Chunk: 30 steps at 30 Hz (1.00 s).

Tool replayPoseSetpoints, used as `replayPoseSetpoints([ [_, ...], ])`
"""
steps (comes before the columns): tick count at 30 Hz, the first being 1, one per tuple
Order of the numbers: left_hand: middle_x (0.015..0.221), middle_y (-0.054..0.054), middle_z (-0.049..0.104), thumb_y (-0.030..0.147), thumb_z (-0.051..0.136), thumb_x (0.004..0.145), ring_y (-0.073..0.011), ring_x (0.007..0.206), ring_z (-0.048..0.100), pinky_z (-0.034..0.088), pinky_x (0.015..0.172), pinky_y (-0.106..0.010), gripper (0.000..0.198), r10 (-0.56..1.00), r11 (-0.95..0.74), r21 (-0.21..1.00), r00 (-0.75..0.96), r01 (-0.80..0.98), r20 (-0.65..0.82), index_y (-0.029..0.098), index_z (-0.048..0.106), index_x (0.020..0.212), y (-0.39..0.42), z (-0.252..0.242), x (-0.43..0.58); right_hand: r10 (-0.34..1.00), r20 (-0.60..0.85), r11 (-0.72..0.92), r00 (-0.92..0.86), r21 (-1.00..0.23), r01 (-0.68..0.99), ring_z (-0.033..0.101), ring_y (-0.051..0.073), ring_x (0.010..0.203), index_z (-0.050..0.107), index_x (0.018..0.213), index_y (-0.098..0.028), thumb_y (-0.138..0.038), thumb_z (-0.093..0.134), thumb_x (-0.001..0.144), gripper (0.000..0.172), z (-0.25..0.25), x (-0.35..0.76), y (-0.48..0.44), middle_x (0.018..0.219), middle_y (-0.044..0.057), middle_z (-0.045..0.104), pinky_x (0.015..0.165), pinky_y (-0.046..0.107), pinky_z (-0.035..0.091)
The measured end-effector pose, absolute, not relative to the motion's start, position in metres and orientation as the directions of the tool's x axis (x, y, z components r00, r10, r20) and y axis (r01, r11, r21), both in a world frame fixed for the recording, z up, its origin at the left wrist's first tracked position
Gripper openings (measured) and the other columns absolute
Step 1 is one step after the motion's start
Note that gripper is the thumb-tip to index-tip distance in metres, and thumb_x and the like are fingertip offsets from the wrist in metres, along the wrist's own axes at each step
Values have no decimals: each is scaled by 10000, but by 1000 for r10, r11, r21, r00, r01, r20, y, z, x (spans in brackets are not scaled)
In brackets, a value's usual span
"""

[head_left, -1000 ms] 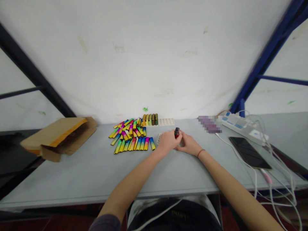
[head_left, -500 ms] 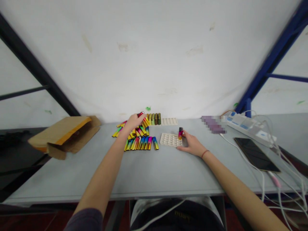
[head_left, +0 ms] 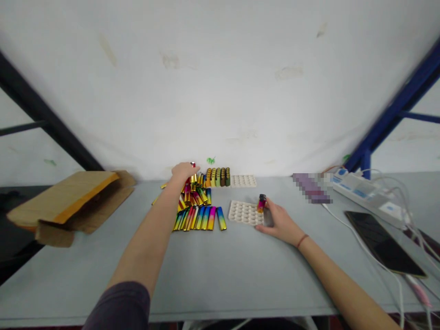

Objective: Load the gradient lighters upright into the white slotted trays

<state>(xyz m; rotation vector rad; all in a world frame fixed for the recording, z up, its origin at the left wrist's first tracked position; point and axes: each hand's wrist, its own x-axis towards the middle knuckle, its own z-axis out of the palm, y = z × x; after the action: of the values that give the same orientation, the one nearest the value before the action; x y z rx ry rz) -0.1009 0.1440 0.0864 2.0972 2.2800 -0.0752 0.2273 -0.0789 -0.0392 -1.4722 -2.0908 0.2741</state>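
Note:
My left hand (head_left: 184, 171) reaches over the pile of shiny multicoloured lighters (head_left: 195, 198), its fingers closed round a lighter (head_left: 193, 177) with a red top and gold body; the palm hides part of it. On the table lies a white tray (head_left: 242, 212) with rows of round holes. One purple-and-orange lighter (head_left: 261, 204) with a black top stands upright at its right end. My right hand (head_left: 279, 222) grips the tray's right edge, thumb at the near corner and forefinger beside the standing lighter.
Behind the pile, a block of upright lighters (head_left: 217, 177) stands beside another white tray (head_left: 243, 181) against the wall. An opened cardboard box (head_left: 65, 197) lies at left. At right are a phone (head_left: 383, 243), a power strip (head_left: 366, 195), cables and a blurred purple item (head_left: 311, 188).
My left hand has shifted slightly left over the pile, with a lighter in its fingers. The right hand stays at the tray. The head view has tilted up a little.

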Motion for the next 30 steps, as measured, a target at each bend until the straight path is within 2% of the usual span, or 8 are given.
replayPoseSetpoints([
  [7,1276,-227,671,569,437,846,-350,1158,659,524,889,-345,673,982,36,-7,-37,999,-184,86,716,1223,150,78,-112,924,318,349,-215,-463,815,591,377,1224,287,1506,-112,-536,706,787,934,-43,228,-81,1354,226,603,1042,534,454],
  [13,1148,-248,721,618,492,829,-360,1082,684,518,827,-345,664,997,55,44,-53,997,-58,85,699,1167,145,62,-120,914,337,369,-226,-463,806,592,383,1227,264,1530,-169,-536,707,791,936,-46,229,-80,1360,206,604,1035,537,456],
  [18,1071,-181,741,547,545,851,-317,1036,681,499,818,-326,620,995,60,128,-70,990,76,118,563,1299,132,57,-127,916,336,364,-218,-472,803,599,384,1216,259,1537,-178,-541,717,783,954,-47,230,-80,1342,194,619,1034,535,457],
  [23,1144,-143,699,463,461,928,-284,1086,629,465,930,-346,427,981,-51,133,24,990,194,176,635,1193,116,43,-127,918,328,366,-225,-474,801,598,383,1222,263,1532,-152,-552,711,787,957,-46,231,-79,1340,201,619,1037,527,459],
  [28,1298,-148,623,447,399,959,-335,1235,530,422,1024,-450,432,962,-1,213,-57,977,268,222,683,1194,102,25,-121,911,340,378,-233,-463,802,615,381,1189,274,1516,-128,-545,702,794,937,-47,232,-78,1317,211,631,1012,530,472],
  [30,1337,-127,615,401,369,974,-325,1251,523,401,1052,-465,433,964,-22,253,-47,967,263,240,669,1242,97,21,-118,908,348,381,-233,-458,803,620,380,1179,277,1513,-132,-538,698,798,924,-47,232,-78,1310,209,635,1007,530,472],
])
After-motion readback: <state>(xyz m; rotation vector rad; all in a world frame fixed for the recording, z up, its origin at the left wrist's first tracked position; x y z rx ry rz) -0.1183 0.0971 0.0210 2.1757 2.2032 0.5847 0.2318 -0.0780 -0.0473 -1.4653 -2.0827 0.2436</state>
